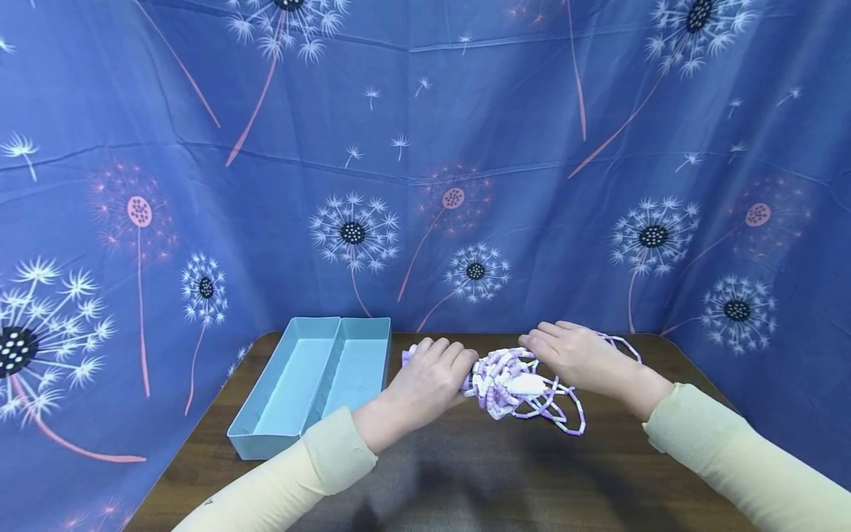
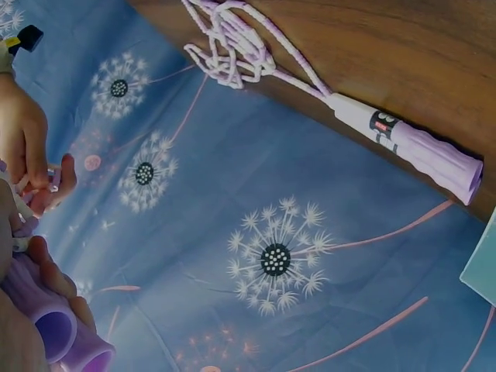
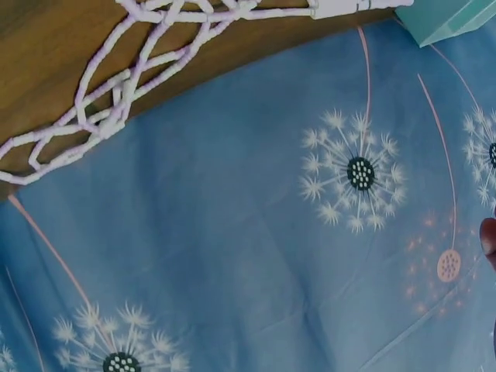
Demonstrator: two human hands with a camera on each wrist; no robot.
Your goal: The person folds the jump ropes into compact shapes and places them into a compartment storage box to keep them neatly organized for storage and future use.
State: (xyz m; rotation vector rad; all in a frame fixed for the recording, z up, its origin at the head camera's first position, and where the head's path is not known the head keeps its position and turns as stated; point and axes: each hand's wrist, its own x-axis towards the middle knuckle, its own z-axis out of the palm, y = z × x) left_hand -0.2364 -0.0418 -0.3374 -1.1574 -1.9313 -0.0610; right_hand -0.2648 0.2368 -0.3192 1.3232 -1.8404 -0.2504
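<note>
My left hand [image 1: 432, 373] grips a beaded jump rope by its purple handles; two hollow handle ends [image 2: 58, 333] stick out of the fist in the left wrist view. The purple-and-white beaded cord [image 1: 505, 373] is bunched between my hands, some loops hanging down at the right. My right hand [image 1: 575, 355] has its fingers curled at the far side of this bundle, pinching the beads. Beyond the hands lies a second jump rope, its white-and-purple handle [image 2: 411, 147] and tangled beaded cord [image 3: 132, 70] on the table; in the head view the hands mostly hide it.
A light blue two-compartment box [image 1: 309, 384] stands on the left of the dark wooden table [image 1: 425, 473]. A blue curtain [image 1: 532, 111] with dandelion prints hangs behind the table and along both sides.
</note>
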